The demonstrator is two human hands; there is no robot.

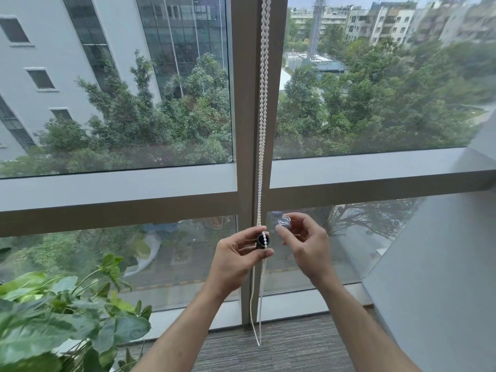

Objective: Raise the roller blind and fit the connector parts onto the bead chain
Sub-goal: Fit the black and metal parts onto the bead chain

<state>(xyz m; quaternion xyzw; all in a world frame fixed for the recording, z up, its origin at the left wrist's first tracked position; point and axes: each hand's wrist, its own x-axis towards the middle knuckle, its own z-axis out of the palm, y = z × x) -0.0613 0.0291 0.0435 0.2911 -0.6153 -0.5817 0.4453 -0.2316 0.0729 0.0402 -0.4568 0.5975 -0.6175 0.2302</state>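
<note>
We find no brand, label or legible writing on any item. Our left hand pinches a dark part between thumb and fingers, with the chain lying across its face; whether the beads are seated in it we cannot tell. The chain rises from that hand as a doubled white strand along the mullion and is cut off at the top edge. Below the hand it hangs on to a loop end near the carpet. Our right hand, just right of the left and apart from it, holds a clear part at the fingertips; its shape is hard to make out against the glass. The blind itself is out of view. A plant stands well left of and below the left hand, partly cut off by the frame.
</note>
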